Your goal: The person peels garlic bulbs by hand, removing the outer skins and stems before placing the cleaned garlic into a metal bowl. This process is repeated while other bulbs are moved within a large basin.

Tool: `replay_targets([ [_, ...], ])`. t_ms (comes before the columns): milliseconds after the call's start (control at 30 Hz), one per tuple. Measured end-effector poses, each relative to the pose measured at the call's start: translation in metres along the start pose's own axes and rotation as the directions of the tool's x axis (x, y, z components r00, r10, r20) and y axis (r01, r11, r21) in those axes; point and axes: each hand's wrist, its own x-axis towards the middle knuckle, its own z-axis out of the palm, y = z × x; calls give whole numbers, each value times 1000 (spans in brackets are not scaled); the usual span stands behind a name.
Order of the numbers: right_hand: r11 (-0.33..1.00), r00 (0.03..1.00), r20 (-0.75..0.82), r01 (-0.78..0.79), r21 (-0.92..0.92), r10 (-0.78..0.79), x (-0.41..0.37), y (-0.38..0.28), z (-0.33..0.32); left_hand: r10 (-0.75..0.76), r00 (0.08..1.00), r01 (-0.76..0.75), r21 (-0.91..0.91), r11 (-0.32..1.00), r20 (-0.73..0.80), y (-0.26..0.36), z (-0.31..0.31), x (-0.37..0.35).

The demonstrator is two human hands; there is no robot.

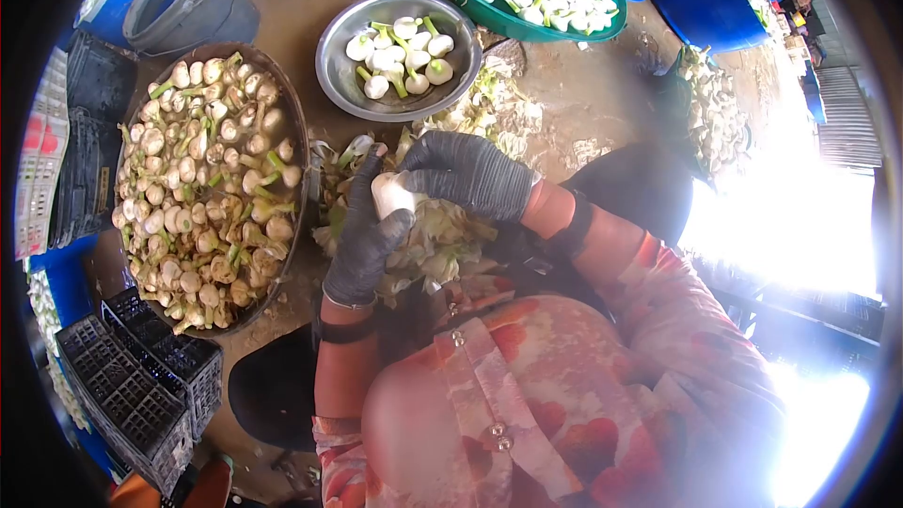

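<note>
My left hand (365, 240), in a dark glove, is closed around a whitish garlic bulb (390, 196) held in front of my chest. From the other side, my gloved right hand (470, 174) is bent over the same bulb, its fingertips at the bulb's edge. Whether they pinch a bit of skin there is hidden. Beneath both hands lies a heap of pale peelings (442, 245). Just beyond them stands a steel bowl (329, 85) with several clean white bulbs (414, 83) with green stems in it.
At left, a wide round tub (303, 160) holds many unpeeled brownish bulbs (202, 198). A green basin (564, 36) of white bulbs is at the top. Black crates (127, 395) stand lower left, a grey bucket (226, 23) upper left, blue containers (705, 5) upper right. Glare washes out the right side.
</note>
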Motion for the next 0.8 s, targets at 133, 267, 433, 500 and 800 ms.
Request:
replay_targets([
  [133, 996, 1000, -15, 5, -93, -7, -3, 5, 4, -6, 1000, 7, 56, 998, -12, 0, 7, -4],
  [267, 982, 981, -114, -168, -85, 158, 2, 18, 18, 104, 993, -119, 377, 918, 60, 13, 5, -4],
  [433, 932, 962, 191, -244, 269, 197, 2, 13, 9, 294, 956, -277, 417, 866, 25, 9, -1, -5],
  [500, 985, 983, 70, -171, -9, 171, -9, 3, 17, 150, 988, -134, 297, 945, -32, 18, 2, -4],
  [800, 980, 982, -26, -184, 83, 186, 6, 56, 36, 350, 935, -263, 562, 784, -50, 17, 5, -2],
])
